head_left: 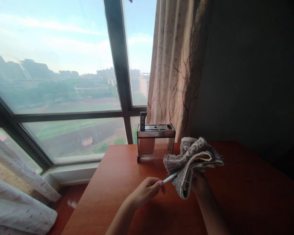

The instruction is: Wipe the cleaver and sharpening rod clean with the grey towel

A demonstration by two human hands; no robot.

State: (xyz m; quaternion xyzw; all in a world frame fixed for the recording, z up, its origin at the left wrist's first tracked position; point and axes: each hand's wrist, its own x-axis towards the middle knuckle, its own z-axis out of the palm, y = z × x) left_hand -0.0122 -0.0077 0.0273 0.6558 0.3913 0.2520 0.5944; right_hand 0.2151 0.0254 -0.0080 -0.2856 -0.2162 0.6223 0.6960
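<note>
My left hand (150,188) is closed around one end of a slim white rod (170,178). The rod's other end runs into the folds of a grey-brown towel (189,160), so I cannot tell what kind of thing it is. Beneath the bunched towel, my right hand (198,183) grips it from below; most of its fingers are hidden by the cloth. Both hands are held above the table. Beyond them stands a knife block (155,134) with clear sides and a dark slotted top. One dark-handled knife (143,121) is upright in its left end.
The reddish-brown wooden table (107,189) ends at the left above the floor. Behind it are a large window with a dark frame (88,116) and a beige curtain (176,71). A pale curtain (17,202) hangs at the lower left. The right side is dark.
</note>
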